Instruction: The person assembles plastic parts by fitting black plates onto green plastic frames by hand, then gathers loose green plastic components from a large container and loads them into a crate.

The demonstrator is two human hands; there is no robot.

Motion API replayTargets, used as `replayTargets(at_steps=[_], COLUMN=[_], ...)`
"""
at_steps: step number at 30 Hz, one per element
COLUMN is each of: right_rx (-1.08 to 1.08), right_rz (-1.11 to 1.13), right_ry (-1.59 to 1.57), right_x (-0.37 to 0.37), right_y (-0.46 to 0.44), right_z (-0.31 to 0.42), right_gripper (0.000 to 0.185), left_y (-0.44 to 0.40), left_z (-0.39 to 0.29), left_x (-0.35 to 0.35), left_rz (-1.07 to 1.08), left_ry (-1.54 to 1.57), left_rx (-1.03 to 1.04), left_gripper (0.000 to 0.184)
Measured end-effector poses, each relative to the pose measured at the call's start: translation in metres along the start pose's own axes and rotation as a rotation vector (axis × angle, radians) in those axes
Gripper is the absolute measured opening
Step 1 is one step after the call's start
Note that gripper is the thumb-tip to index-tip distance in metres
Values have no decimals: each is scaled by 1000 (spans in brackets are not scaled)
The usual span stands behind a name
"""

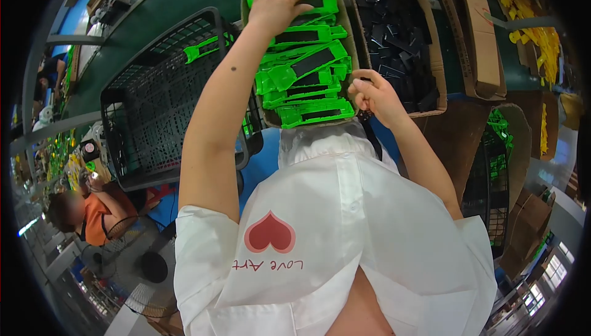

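My left hand (274, 8) reaches over the far end of a cardboard box (352, 40), its fingers spread on top of green plastic parts (301, 68) with dark inset panels. The parts lie stacked in several rows inside the box. At the box's right edge is my right hand (377, 97), its fingers curled near the rim; whether something small is between them is hidden. To the right stands a second cardboard box (438, 71), holding many black pieces (394, 40).
A black plastic crate (114, 145) stands at the left with a green part (206, 48) in it. Flat cardboard (477, 28) lies right of the black pieces. Another person (98, 213) in orange is at lower left, near a fan (154, 266). A dark crate (486, 194) is at right.
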State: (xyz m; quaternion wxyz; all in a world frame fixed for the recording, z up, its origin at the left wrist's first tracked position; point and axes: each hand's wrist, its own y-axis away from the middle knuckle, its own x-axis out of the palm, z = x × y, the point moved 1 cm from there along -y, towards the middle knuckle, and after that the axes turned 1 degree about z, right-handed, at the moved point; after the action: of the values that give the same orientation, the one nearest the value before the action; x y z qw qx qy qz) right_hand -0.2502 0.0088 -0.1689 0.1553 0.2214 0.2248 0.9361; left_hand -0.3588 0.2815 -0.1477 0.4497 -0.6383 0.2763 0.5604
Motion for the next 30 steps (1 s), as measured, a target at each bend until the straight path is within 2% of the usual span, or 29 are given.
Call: replayTargets(at_steps=[2, 3, 4, 6, 8, 9, 10, 12, 14, 15, 16, 18, 19, 20, 21, 23, 24, 25, 27, 28, 29, 30], right_rx=[3, 1, -3, -89, -6, 115, 196, 363, 337, 213, 95, -14, -56, -99, -139, -150, -155, -249, -279, -288, -291, -293], right_rz=[-120, -206, -285, -508, -715, -762, -775, -778, -775, -756, -736, -849, -799, -755, -716, -673, -656, -681, -716, -736, -669, -611], right_ry=[213, 310, 409, 821, 1325, 1500, 1533, 1593, 1526, 1448, 1368, 1451, 1422, 1393, 1363, 1400, 1418, 1345, 1283, 1253, 1012, 773], right_x=[-37, -59, -81, -136, -153, -157, -158, -150, -151, -153, -152, -133, -133, -138, -142, -144, -144, -144, -116, -101, -94, -89], right_y=[16, 26, 35, 46, 57, 55, 50, 41, 30, 26, 23, 16, 10, 4, -2, -8, -10, -12, -10, -6, -9, -11], right_z=[4, 5, 7, -1, 8, 10, 12, 11, 12, 10, 8, 8, 5, 2, 1, 7, 10, 11, 32, 38, 36, 35], right_gripper=[25, 25, 25, 28, 32, 36, 36, 36, 38, 38, 38, 39, 39, 40, 40, 39, 39, 39, 35, 33, 29, 25], left_y=[-12, -13, -14, -23, -25, -27, -28, -20, -4, 11, 32, 74, 98, 125, 146, 179, 188, 200, 208, 220, 234, 223], left_z=[14, 12, 14, 18, 16, 16, 18, 21, 50, 60, 81, 115, 138, 163, 170, 167, 149, 133, 90, 71, 54, 29], left_x=[47, 51, 59, 71, 72, 71, 68, 59, 40, 16, 7, -3, 1, 13, 14, 28, 26, 32, 28, 30, 38, 3], left_rz=[216, 398, 412, 458, 451, 453, 450, 15, -386, -592, -598, -635, -598, -383, -144, 370, 517, 653, 1106, 1227, 1330, 1228], left_ry=[-47, -16, -16, -6, 32, 75, 114, 362, 641, 470, 554, 739, 604, 617, 503, 397, 341, 387, 489, 619, 688, 669], left_rx=[-136, -172, -165, -204, -183, -188, -199, -200, -185, -222, -403, -765, -857, -984, -1039, -1009, -966, -949, -920, -832, -820, -781], left_gripper=[60, 60, 62, 64, 65, 65, 65, 55, 47, 32, 31, 29, 25, 23, 24, 36, 40, 41, 41, 39, 35, 29])
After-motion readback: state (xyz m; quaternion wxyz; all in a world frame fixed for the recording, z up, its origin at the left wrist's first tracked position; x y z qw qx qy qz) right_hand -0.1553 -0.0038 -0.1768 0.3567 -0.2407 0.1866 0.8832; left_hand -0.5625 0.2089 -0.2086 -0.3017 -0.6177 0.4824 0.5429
